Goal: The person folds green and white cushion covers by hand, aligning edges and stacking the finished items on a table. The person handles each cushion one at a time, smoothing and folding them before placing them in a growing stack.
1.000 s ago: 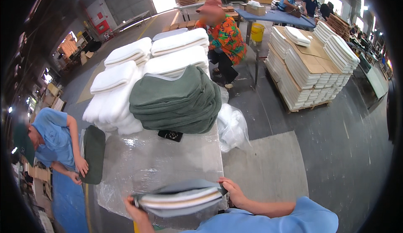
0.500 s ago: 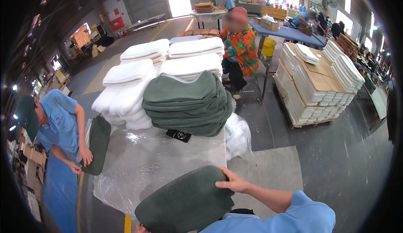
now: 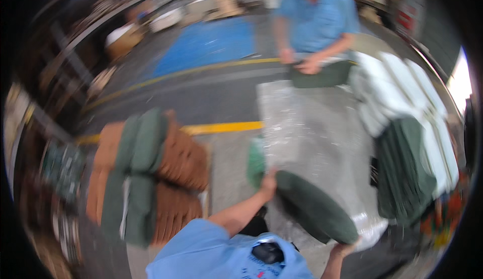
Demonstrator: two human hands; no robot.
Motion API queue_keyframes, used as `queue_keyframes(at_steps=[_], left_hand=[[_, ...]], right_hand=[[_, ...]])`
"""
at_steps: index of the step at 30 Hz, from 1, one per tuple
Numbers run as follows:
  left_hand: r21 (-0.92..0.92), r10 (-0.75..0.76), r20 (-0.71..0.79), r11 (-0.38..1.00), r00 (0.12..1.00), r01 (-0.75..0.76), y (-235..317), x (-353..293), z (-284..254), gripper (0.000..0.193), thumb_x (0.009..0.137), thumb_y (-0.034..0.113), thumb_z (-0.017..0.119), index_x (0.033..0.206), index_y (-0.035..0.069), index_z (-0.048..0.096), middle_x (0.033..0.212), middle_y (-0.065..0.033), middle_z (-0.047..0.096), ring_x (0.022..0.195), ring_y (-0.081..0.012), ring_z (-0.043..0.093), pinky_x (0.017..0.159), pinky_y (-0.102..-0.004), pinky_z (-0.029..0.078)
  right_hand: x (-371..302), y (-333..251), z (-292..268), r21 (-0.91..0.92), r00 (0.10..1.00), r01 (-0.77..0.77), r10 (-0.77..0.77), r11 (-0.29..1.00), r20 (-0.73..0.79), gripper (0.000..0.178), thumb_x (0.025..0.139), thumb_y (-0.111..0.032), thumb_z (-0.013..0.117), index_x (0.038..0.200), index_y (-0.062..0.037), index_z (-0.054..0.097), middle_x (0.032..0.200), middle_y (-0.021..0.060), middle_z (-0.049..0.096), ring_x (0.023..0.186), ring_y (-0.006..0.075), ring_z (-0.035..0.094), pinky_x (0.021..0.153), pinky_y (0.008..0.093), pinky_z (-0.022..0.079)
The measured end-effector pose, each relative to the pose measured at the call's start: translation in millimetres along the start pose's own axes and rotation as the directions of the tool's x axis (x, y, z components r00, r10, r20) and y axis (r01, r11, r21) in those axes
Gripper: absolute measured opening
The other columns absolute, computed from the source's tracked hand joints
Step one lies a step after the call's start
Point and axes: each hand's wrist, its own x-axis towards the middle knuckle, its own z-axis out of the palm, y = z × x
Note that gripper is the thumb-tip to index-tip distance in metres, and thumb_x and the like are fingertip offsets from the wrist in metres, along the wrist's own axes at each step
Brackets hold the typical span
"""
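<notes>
Between my two hands I hold a dark green fabric-covered cushion (image 3: 314,206), long and rounded at its ends, tilted over the near edge of the table. Its left end is gripped by my left hand (image 3: 269,184), and its right end by my right hand (image 3: 344,249), whose fingers are partly hidden by the cushion. The plastic-covered table (image 3: 322,133) stretches beyond it. On the table's right lies a pile of dark green covers (image 3: 405,173), next to stacked white pads (image 3: 402,85). Motion blurs the whole picture.
Opposite, a person in a blue shirt (image 3: 317,22) handles another green cushion (image 3: 322,75) at the table's far end. Brown and green cushions (image 3: 151,173) stand in tall stacks on the left. A blue sheet (image 3: 209,42) lies on the floor beyond yellow lines.
My view has swung left, bringing the brown and green stacks into sight. The green cushion is still in both hands and now shows its thick edge.
</notes>
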Motion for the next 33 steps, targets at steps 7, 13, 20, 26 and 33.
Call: queue_keyframes(at_steps=[7,13,20,26,33], left_hand=[[0.312,-0.042,0.014,0.949,0.999,0.035,49,-68,-51,0.090,0.112,0.066,0.023,0.143,-0.011,0.057,0.146,-0.0244,0.061,0.141,-0.0319,0.052,0.121,-0.0401,0.034],[0.384,-0.004,-0.192,0.920,0.981,0.079,51,-132,-139,0.088,0.111,0.067,0.024,0.141,-0.007,0.061,0.146,-0.0291,0.061,0.144,-0.0409,0.051,0.121,-0.0433,0.036],[0.529,0.092,-0.377,0.838,0.922,0.133,98,-167,-232,0.074,0.110,0.063,0.032,0.136,0.005,0.069,0.134,-0.0267,0.068,0.132,-0.0436,0.060,0.112,-0.0471,0.044],[0.680,0.339,-0.348,0.733,0.874,-0.013,187,-177,-314,0.060,0.110,0.056,0.044,0.119,0.004,0.073,0.107,-0.0249,0.075,0.111,-0.0434,0.069,0.096,-0.0468,0.052],[0.601,0.541,-0.666,0.797,0.513,-0.060,202,-296,-472,0.026,0.106,0.021,0.065,0.127,0.006,0.071,0.112,-0.0059,0.075,0.101,-0.0140,0.069,0.094,-0.0312,0.054]], right_hand=[[11,-59,28,-0.384,0.987,0.096,-0.037,0.918,0.158,0.069,0.106,-0.054,0.057,0.147,0.0009,0.057,0.145,0.0158,0.062,0.133,0.0295,0.057,0.115,0.0458,0.042],[-33,-55,52,-0.760,0.819,0.107,0.376,0.642,0.433,0.067,0.106,-0.045,0.063,0.144,0.0106,0.058,0.142,0.0193,0.061,0.126,0.0302,0.057,0.108,0.0463,0.045],[-71,-11,129,-0.754,0.451,0.032,0.663,0.657,0.597,0.084,0.095,-0.054,0.072,0.154,0.0008,0.049,0.151,0.0158,0.058,0.138,0.0314,0.055,0.118,0.0464,0.041],[-178,53,257,-0.825,0.041,0.430,0.905,0.366,0.423,0.092,0.071,-0.013,0.091,0.151,0.0056,0.050,0.136,0.0149,0.067,0.125,0.0250,0.064,0.110,0.0369,0.047],[-315,139,270,-0.838,0.051,0.307,0.872,0.451,0.487,0.076,0.071,0.001,0.084,0.142,0.0072,0.057,0.128,0.0128,0.071,0.115,0.0235,0.067,0.105,0.0364,0.051]])
